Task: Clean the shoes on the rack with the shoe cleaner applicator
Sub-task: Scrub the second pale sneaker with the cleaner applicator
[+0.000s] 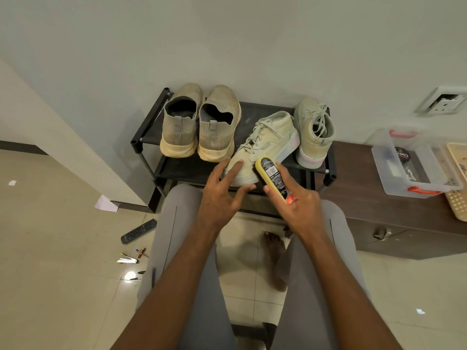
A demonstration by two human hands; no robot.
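Note:
A black shoe rack (pixel 149 130) stands against the wall with several pale shoes on top. Two beige knit slip-ons (pixel 180 122) (pixel 218 125) sit at its left, heels toward me. A light green lace-up sneaker (pixel 267 140) lies tilted across the front, its toe toward me. Its pair (pixel 313 130) stands upright at the right end. My right hand (pixel 295 205) grips the shoe cleaner applicator (pixel 271 176), yellow with a black label, against the tilted sneaker's side. My left hand (pixel 222 193) has its fingers spread and touching the sneaker's toe.
A dark wooden cabinet (pixel 379 210) stands right of the rack, bearing a clear plastic box (pixel 414 162) with orange latches and a cream basket (pixel 458 198). A remote control (pixel 139 231), pens and paper scraps lie on the tiled floor at left. My knees and bare foot are below.

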